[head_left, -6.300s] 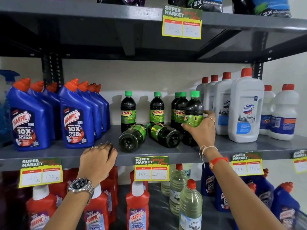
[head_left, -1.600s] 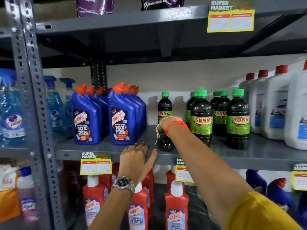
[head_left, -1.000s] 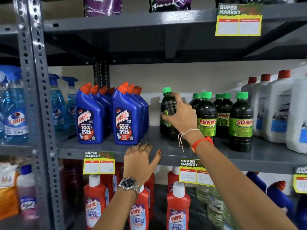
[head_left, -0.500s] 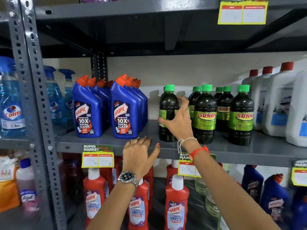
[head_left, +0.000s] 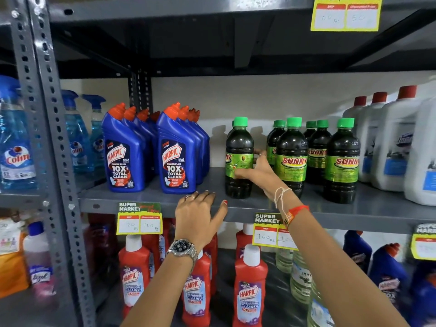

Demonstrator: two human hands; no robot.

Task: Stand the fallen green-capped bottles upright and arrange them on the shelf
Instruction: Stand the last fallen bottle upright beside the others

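Observation:
Several dark green-capped SUNNY bottles stand upright on the grey middle shelf (head_left: 151, 199). The leftmost bottle (head_left: 238, 147) stands apart from the group (head_left: 292, 159), near the front edge. My right hand (head_left: 258, 172) wraps its lower label, thumb in front and fingers behind. My left hand (head_left: 200, 215) rests flat on the shelf's front edge, fingers spread, a watch on the wrist. No green-capped bottle lies on its side in view.
Blue Harpic bottles (head_left: 175, 149) stand left of the green-capped ones, white red-capped jugs (head_left: 391, 142) to the right. Red Harpic bottles (head_left: 250, 289) fill the lower shelf. A grey perforated upright (head_left: 47, 138) and blue spray bottles (head_left: 16, 147) are at far left.
My right hand stood the last fallen bottle up and has set it at the front left of the group, sliding down to its label. My left hand stayed on the shelf edge.

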